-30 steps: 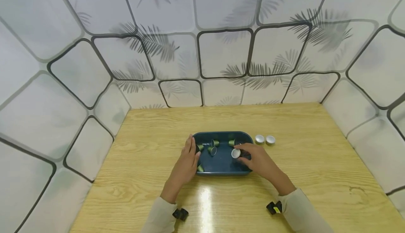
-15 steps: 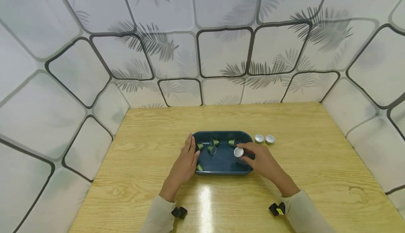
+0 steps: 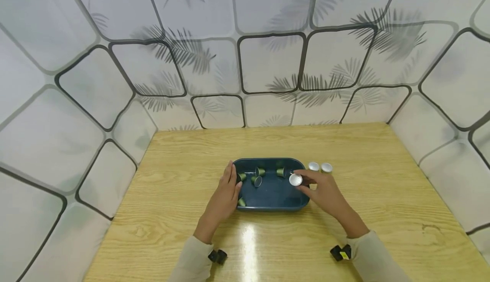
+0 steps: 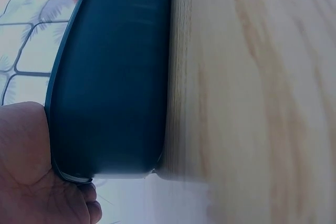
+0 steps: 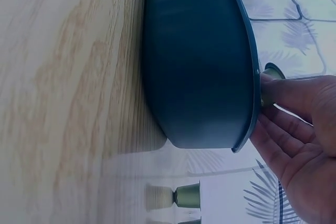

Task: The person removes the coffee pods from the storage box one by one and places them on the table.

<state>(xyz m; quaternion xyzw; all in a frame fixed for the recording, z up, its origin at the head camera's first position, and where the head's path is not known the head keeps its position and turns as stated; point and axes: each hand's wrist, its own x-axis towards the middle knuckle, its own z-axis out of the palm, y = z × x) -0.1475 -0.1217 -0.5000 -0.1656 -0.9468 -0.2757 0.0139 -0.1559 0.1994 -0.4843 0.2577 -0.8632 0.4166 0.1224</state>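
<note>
A dark blue tray [image 3: 272,197] on the wooden table holds several green coffee capsules, such as one capsule [image 3: 257,181] lying on its side. My left hand [image 3: 223,195] holds the tray's left end, thumb over the rim and fingers along the outer wall. In the left wrist view the left hand [image 4: 31,166] sits at the tray's corner. With thumb and fingertips my right hand [image 3: 324,189] pinches a coffee capsule [image 3: 295,180], its silvery lid facing up toward the head camera. The right wrist view shows that capsule [image 5: 274,72] at the tray's right rim.
Two more capsules stand lid up on the table behind the right hand, the left capsule [image 3: 314,166] close to the tray's back right corner and the right capsule [image 3: 326,167] beside it. A patterned curtain [image 3: 273,65] borders the wooden table [image 3: 183,154] at the back and sides.
My right hand has moved right with the pinched capsule, from over the tray's inside to its right rim. The left hand and the tray have stayed about where they were.
</note>
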